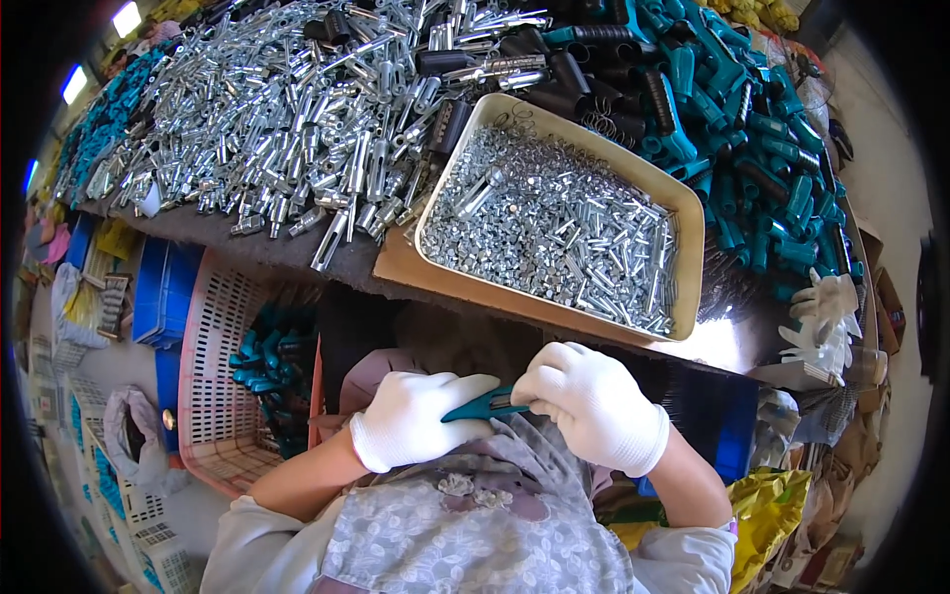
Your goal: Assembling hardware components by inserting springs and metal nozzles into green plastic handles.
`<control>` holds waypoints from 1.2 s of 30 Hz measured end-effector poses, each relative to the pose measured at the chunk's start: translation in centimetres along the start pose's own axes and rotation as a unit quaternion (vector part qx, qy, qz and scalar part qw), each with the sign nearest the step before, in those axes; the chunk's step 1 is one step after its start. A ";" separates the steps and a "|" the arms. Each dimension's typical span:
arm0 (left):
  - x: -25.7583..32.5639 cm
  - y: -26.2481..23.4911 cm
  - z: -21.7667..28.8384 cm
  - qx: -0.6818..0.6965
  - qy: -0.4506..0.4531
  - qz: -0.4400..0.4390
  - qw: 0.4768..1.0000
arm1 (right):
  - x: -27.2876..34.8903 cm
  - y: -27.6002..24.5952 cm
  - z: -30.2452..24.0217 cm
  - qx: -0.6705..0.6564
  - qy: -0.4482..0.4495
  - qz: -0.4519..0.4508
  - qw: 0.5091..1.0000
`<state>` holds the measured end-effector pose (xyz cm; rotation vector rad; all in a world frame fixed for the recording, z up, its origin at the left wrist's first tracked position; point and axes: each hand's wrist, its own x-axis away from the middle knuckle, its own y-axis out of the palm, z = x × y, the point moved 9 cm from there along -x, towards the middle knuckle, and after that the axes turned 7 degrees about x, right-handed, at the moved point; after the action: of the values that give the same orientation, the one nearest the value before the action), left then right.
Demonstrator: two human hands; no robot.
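Observation:
My left hand [421,416], in a white knit glove, is wrapped around a teal plastic handle [475,406] held in front of my apron. A narrow metal piece [505,400] shows at the handle's right end. The gloved fingertips of my right hand [594,401] pinch together at that end, and they hide exactly what they grip. Just beyond my hands, on the bench edge, stands a cream tray [554,313] full of small metal pins, nuts and springs.
Shiny metal tool parts [297,119] are heaped at the bench's left and middle. Teal and black handles [722,109] pile up at the right, near white gloves [823,312]. A pink basket [223,371] below holds more teal handles. Blue bins [163,292] stand beside it.

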<state>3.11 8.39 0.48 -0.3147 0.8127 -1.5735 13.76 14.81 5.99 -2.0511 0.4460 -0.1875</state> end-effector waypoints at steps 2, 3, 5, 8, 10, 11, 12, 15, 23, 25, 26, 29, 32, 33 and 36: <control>0.1 0.1 0.2 -0.009 0.011 -0.001 1.000 | 0.2 0.8 0.5 -0.031 0.021 -0.020 0.999; 0.2 0.2 0.3 -0.017 0.023 -0.002 1.000 | 0.0 1.1 0.7 -0.035 0.018 -0.013 0.999; -0.1 0.3 -0.1 -0.018 0.012 -0.007 1.000 | -0.7 1.6 0.9 -0.022 0.013 0.004 1.000; -0.1 0.4 -0.4 -0.019 -0.003 -0.012 1.000 | -0.8 2.5 0.5 0.030 -0.022 0.031 0.999; 0.0 0.4 -0.6 -0.021 -0.008 -0.012 1.000 | -1.1 3.1 0.2 0.064 -0.054 0.044 0.996; 0.0 0.4 -0.7 -0.012 -0.013 -0.013 1.000 | -1.1 3.1 -0.4 0.098 -0.086 0.056 0.990; 0.0 0.4 -0.8 -0.002 -0.018 -0.015 1.000 | -1.1 3.5 -1.0 0.144 -0.108 0.042 0.983; 0.0 0.6 -1.0 0.010 -0.004 0.007 1.000 | -1.0 4.6 -3.5 0.325 -0.082 -0.001 0.942; -0.1 0.2 0.2 -0.024 -0.009 -0.021 0.999 | -2.9 2.4 2.0 0.081 0.050 -0.083 0.992; 0.0 -0.2 0.7 -0.007 0.005 -0.020 1.000 | -2.6 5.1 4.3 -0.055 0.077 -0.254 0.963; 0.0 -0.2 1.0 0.010 0.021 -0.025 0.999 | -2.2 6.4 4.7 -0.115 0.073 -0.293 0.946; 0.1 -0.3 1.7 0.026 0.025 -0.047 0.998 | -1.3 7.6 4.9 -0.201 0.111 -0.296 0.927; 0.3 -0.3 1.6 0.016 0.025 -0.047 0.998 | -1.4 6.9 4.6 -0.189 0.120 -0.274 0.935; 0.4 -0.6 1.7 0.017 0.039 -0.025 0.999 | -1.3 7.1 4.5 -0.190 0.119 -0.275 0.935; 0.1 -1.3 1.9 0.001 0.047 -0.009 0.999 | -1.4 6.3 4.0 -0.226 0.110 -0.212 0.944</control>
<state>3.32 7.64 2.61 -0.2498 0.8830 -1.6145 12.23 15.81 -1.44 -2.5776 0.1819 -0.6276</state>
